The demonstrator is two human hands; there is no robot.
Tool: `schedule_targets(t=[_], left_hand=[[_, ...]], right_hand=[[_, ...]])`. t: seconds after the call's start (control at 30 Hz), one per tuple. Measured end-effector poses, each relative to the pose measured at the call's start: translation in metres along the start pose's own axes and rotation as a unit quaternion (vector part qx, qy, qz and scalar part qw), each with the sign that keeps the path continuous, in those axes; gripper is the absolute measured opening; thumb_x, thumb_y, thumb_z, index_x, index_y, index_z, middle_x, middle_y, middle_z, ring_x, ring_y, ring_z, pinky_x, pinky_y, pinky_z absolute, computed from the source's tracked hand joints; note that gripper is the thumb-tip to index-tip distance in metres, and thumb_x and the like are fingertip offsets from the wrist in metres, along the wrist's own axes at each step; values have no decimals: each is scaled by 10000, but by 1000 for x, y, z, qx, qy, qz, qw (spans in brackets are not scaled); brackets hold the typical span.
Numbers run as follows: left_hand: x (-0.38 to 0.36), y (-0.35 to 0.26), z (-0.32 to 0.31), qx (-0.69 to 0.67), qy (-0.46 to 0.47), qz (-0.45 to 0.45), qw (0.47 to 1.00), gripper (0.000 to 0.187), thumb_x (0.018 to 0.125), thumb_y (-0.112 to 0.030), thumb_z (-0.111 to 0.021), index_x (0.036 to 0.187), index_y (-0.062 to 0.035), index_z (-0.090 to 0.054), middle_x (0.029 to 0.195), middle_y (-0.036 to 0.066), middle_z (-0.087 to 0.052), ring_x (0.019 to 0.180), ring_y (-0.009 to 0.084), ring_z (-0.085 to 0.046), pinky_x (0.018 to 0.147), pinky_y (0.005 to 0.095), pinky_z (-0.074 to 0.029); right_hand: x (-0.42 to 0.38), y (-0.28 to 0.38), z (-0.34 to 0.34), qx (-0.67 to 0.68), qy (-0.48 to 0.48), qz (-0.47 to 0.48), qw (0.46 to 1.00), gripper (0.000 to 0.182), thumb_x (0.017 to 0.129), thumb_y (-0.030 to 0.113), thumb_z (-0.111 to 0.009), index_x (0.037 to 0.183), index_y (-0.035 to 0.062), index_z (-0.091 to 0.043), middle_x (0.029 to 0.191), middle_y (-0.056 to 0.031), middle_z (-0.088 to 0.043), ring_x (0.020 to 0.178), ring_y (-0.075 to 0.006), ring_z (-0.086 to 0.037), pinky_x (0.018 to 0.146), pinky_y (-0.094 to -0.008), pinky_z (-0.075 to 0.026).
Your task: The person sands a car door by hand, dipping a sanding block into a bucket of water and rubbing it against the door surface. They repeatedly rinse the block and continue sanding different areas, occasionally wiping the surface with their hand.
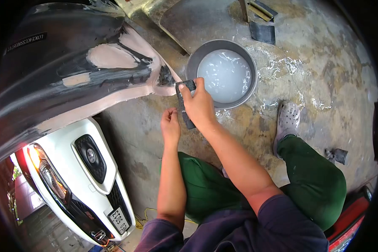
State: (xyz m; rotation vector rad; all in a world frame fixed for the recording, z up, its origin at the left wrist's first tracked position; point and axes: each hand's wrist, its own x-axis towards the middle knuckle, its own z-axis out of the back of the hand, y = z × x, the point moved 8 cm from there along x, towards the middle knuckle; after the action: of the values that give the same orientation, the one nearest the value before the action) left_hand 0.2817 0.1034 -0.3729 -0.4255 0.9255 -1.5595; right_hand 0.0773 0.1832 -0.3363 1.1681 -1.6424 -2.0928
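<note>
My right hand (200, 105) is closed around a dark sanding block (187, 120), with the thumb and fingers over its upper part. The block's top end is at the tip of a dark car body panel (71, 59), which has pinkish filler (113, 56) in patches and along its edge. Whether the block touches the panel is hard to make out. Just left of the block is my left hand (170, 122), its fingers curled together; anything inside them is hidden. A round grey basin (190, 63) of cloudy, whitish water stands on the floor beyond my right hand.
A white car front (96, 185) is at the lower left. Wet patches (290, 67) mark the concrete floor right of the basin. Dark sheets (263, 33) lie at the top right, and a small dark item (340, 156) lies right of my shoe (288, 122).
</note>
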Motion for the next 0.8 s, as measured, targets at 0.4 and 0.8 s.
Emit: schedule_targets(t=[0.4, 0.8], left_hand=[[4, 5, -4, -4, 11, -1, 1000, 201, 1009, -122, -615, 1103, 41, -684, 875, 65, -672, 783, 126, -572, 732, 291, -485], [0, -12, -5, -14, 12, -7, 1000, 192, 1008, -125, -620, 1095, 33, -686, 883, 60, -668, 792, 130, -573, 734, 295, -486]], right_hand=[[-5, 31, 7, -140, -26, 157, 977, 414, 970, 380, -662, 1157, 42, -514, 892, -225, -701, 778, -466, -692, 648, -559, -530], [-13, 45, 9, -188, -23, 225, 956, 388, 950, 342, -707, 1177, 44, -608, 923, -173, -712, 746, -385, -698, 635, -476, -534]])
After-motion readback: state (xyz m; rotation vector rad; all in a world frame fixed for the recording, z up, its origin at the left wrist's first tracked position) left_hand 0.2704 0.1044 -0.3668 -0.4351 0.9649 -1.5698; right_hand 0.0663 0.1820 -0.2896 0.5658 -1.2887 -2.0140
